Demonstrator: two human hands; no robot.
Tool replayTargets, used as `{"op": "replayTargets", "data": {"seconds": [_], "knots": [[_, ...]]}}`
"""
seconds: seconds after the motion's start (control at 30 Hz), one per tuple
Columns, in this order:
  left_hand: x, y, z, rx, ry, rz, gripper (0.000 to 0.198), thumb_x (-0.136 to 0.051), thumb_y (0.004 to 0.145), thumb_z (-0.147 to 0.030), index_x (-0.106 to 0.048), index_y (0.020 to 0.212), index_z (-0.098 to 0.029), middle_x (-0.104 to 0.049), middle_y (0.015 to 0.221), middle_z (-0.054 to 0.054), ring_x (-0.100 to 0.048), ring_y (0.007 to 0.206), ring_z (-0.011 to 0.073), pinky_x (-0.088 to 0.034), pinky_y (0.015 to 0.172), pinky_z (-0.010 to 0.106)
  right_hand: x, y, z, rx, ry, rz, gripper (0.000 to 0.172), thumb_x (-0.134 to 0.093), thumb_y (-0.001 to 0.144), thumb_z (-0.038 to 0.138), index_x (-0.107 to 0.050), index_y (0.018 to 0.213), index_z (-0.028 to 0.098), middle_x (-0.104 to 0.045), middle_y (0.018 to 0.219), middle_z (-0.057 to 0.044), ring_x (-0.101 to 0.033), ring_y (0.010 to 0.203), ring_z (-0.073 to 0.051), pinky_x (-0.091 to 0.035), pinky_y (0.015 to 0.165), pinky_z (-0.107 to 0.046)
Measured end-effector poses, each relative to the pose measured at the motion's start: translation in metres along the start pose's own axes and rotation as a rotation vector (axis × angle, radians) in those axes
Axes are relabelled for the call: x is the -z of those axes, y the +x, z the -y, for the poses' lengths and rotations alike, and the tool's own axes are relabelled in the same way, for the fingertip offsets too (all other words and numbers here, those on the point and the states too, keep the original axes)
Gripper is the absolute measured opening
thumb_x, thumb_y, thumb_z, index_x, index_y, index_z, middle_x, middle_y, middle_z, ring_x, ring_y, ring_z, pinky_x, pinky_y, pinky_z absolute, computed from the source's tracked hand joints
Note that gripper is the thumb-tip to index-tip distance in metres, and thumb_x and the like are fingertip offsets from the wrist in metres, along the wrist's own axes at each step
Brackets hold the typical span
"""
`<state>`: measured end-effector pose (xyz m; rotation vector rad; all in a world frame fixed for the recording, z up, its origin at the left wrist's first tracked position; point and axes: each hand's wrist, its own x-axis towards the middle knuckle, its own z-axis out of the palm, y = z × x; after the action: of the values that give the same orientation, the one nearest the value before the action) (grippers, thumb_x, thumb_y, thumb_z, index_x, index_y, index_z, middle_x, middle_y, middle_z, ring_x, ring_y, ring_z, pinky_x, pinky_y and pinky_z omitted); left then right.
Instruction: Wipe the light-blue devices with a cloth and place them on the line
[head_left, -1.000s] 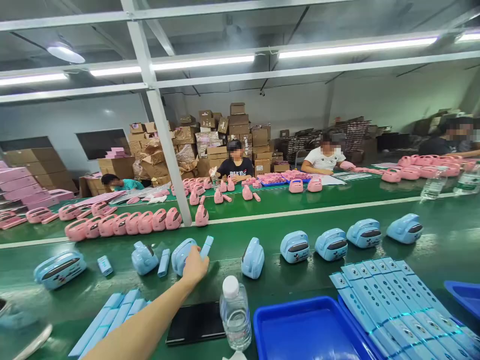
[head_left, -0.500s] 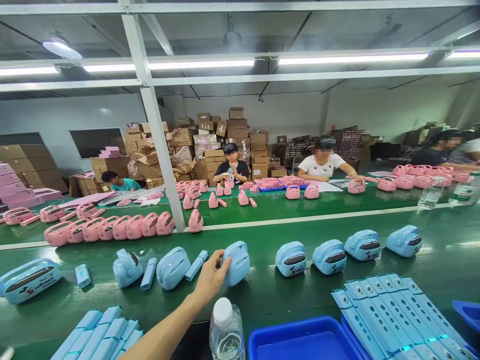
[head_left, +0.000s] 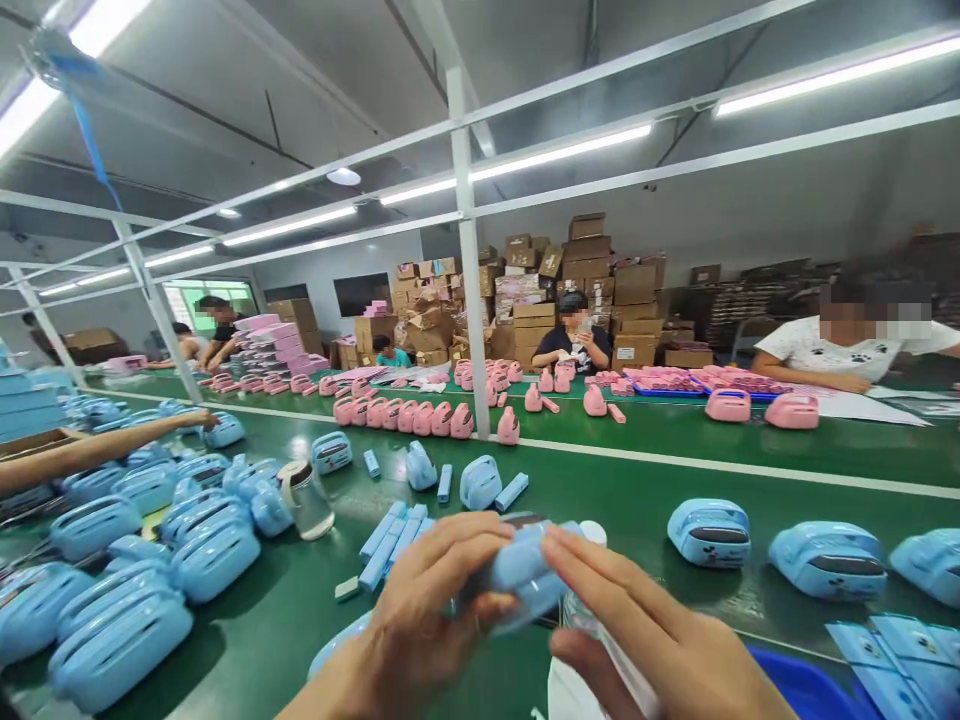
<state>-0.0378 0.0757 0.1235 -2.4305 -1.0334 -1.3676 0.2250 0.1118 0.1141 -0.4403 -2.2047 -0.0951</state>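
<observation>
My left hand [head_left: 424, 610] and my right hand [head_left: 645, 630] are close together at the bottom of the view. Between them they grip a small light blue plastic device [head_left: 521, 572], and its ends are partly hidden by my fingers. Just behind my right hand stands a clear water bottle [head_left: 581, 610] with a white cap. Light blue sticks [head_left: 390, 545] lie in a loose pile on the green bench beyond my left hand.
A co-worker's bare arm [head_left: 97, 450] reaches over a crowd of blue devices [head_left: 120, 640] at the left. More stand at the right [head_left: 829, 560], near a blue tray [head_left: 802, 690]. Past a white stripe, pink devices [head_left: 424, 418] line a second bench where people sit.
The view has swung left and tilted. One hand reached toward a blue device on the bench before; now both hands hold a blue device up close.
</observation>
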Motion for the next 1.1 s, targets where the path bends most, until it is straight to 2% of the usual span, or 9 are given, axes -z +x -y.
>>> {"op": "replayTargets", "data": {"seconds": [0.2,0.4,0.57,0.67,0.73,0.8,0.9,1.0,1.1], "knots": [[0.002,-0.036,-0.033,0.016,-0.216,0.022,0.031,-0.065,0.101,-0.034,-0.064,0.129,-0.021,-0.08,0.116,0.012,-0.075,0.111,0.0228,-0.059,0.105,0.032,-0.007,0.006,0.025,-0.032,0.184,0.213,0.041,-0.061,0.106,0.023,-0.055,0.147,0.027,-0.074,0.133,-0.007,-0.075,0.115,-0.018,-0.064,0.09,-0.019],[-0.001,-0.051,-0.037,0.094,-0.369,0.083,0.033,-0.065,0.1,-0.032,-0.065,0.132,-0.022,-0.079,0.117,0.011,-0.074,0.115,0.0248,-0.057,0.108,0.036,-0.013,-0.021,0.049,-0.11,0.198,0.12,0.031,-0.067,0.101,0.022,-0.059,0.13,0.029,-0.081,0.107,-0.002,-0.08,0.086,-0.019,-0.063,0.07,-0.023],[-0.008,-0.057,-0.038,0.446,-0.632,0.19,0.025,-0.069,0.098,-0.033,-0.074,0.121,-0.028,-0.08,0.117,0.004,-0.074,0.112,0.0237,-0.057,0.099,0.03,0.001,-0.017,0.058,-0.62,0.483,0.373,0.018,-0.066,0.101,0.047,-0.074,0.114,0.037,-0.079,0.105,0.004,-0.075,0.091,-0.017,-0.058,0.074,-0.02],[-0.02,-0.069,-0.041,0.661,-0.689,0.228,0.034,-0.067,0.098,-0.039,-0.07,0.131,-0.033,-0.073,0.134,0.004,-0.067,0.127,0.0273,-0.052,0.111,0.037,0.001,-0.015,0.053,-0.926,0.709,0.483,0.025,-0.069,0.097,0.051,-0.075,0.098,0.027,-0.075,0.092,0.001,-0.068,0.082,-0.017,-0.051,0.069,-0.021],[-0.034,-0.085,-0.044,0.692,-0.588,0.194,0.068,-0.08,0.087,-0.044,-0.053,0.149,-0.038,-0.057,0.156,0.005,-0.054,0.144,0.0341,-0.042,0.123,0.047,-0.005,-0.017,0.052,-1.078,0.915,0.455,0.032,-0.074,0.092,0.052,-0.072,0.09,0.021,-0.07,0.082,0.001,-0.059,0.072,-0.014,-0.044,0.064,-0.022],[-0.05,-0.105,-0.048,0.557,-0.435,0.161,0.113,-0.094,0.069,-0.046,-0.031,0.162,-0.043,-0.04,0.169,0.008,-0.039,0.154,0.0432,-0.033,0.127,0.058,-0.012,-0.018,0.055,-1.145,1.064,0.417,0.035,-0.079,0.087,0.051,-0.07,0.088,0.018,-0.067,0.077,0.001,-0.053,0.066,-0.012,-0.038,0.06,-0.022],[-0.07,-0.129,-0.054,0.436,-0.334,0.023,0.134,-0.1,0.057,-0.038,-0.02,0.165,-0.045,-0.036,0.17,0.011,-0.034,0.154,0.0509,-0.033,0.125,0.065,-0.019,-0.013,0.064,-1.169,1.067,0.401,0.036,-0.076,0.089,0.052,-0.069,0.083,0.017,-0.061,0.072,0.003,-0.047,0.063,-0.011,-0.035,0.059,-0.022],[-0.074,-0.137,-0.06,0.774,-0.69,-0.089,0.129,-0.098,0.056,-0.036,-0.025,0.163,-0.042,-0.045,0.163,0.012,-0.044,0.147,0.0503,-0.04,0.119,0.063,-0.019,-0.007,0.066,-1.194,1.025,0.32,0.046,-0.068,0.093,0.063,-0.07,0.084,0.018,-0.059,0.074,0.003,-0.046,0.063,-0.011,-0.037,0.057,-0.022],[-0.069,-0.135,-0.064,1.066,-1.336,-0.196,0.12,-0.091,0.059,-0.062,-0.035,0.161,-0.032,-0.051,0.161,0.011,-0.044,0.149,0.0469,-0.039,0.12,0.057,-0.016,-0.015,0.054,-1.257,0.989,0.005,0.052,-0.065,0.09,0.072,-0.073,0.108,0.024,-0.072,0.096,-0.003,-0.063,0.082,-0.017,-0.051,0.063,-0.022]]}}
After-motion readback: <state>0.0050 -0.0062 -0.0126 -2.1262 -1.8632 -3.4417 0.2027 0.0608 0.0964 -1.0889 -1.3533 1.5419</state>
